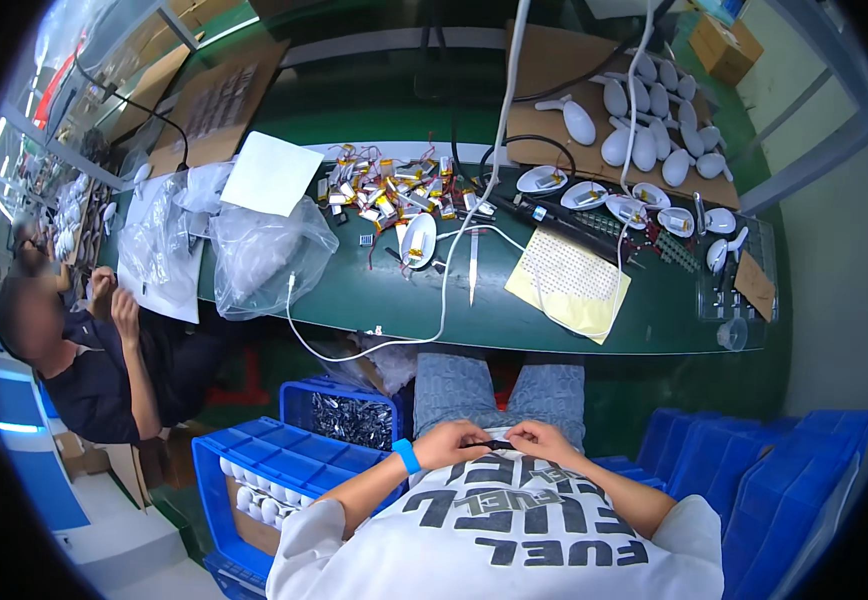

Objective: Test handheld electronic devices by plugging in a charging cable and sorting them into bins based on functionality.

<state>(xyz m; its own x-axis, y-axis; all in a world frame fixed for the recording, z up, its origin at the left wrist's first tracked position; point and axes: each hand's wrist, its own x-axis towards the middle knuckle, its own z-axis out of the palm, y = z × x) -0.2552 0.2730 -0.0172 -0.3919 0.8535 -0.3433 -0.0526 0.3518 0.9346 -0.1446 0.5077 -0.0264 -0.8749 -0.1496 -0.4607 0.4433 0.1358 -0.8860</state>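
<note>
At my waist, in front of the white shirt, my left hand (451, 443) and my right hand (542, 441) face each other with fingers closed. Between the fingertips is a small, dark, narrow thing (495, 445) whose kind I cannot make out. Both hands are off the green table (394, 318), near its front edge. On the table, a white oval shell (418, 241) with a small battery inside lies in front of a heap of small wired batteries (394, 190). To its right are a slim pointed tool (473, 268) and a yellow sheet with rows of dots (569, 283).
White cables (445, 300) cross the table. Several white shells (626, 209) lie open at right, others on cardboard (554, 130). Plastic bags (269, 255) lie left. Blue crates (299, 445) stand beside me at left, more blue bins (764, 490) at right. A co-worker (104, 370) sits left.
</note>
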